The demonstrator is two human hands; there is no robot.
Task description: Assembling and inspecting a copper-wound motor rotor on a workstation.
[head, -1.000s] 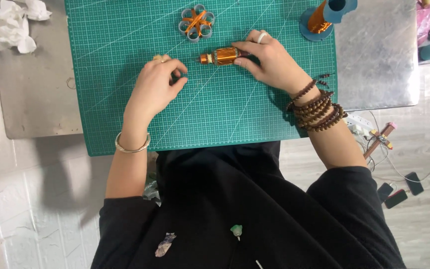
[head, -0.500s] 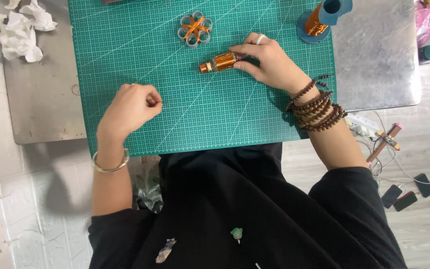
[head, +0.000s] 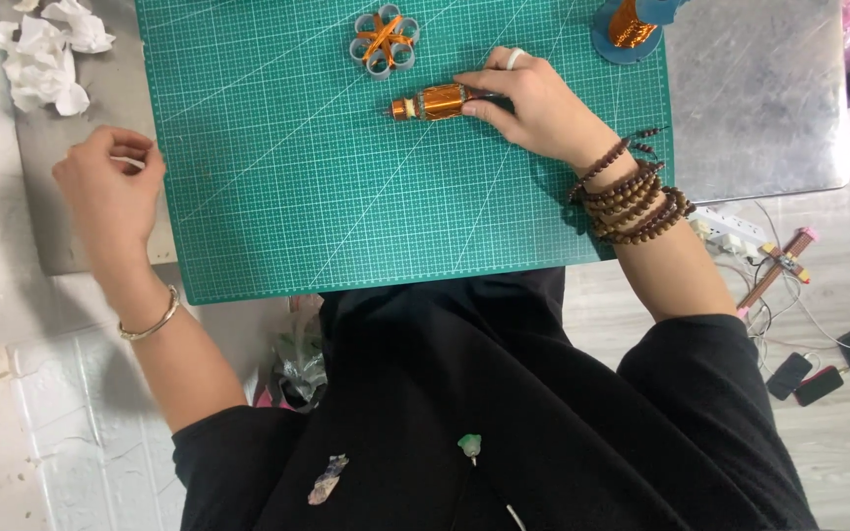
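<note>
Crumpled white tissue paper lies at the far left on the grey metal table, and just below it the left hand hovers off the green gridded cutting mat, its grip loosely clenched on nothing visible. On the mat, a flower-shaped ring of grey loops with orange ribbon lies above a small cylinder wound in orange-copper foil. The right hand grasps that cylinder's right end, with an orange spool on a blue stand beyond.

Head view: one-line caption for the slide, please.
Right hand holds a copper-wound cylinder on the green cutting mat; left hand hovers, loosely closed, over the metal tabletop.
</note>
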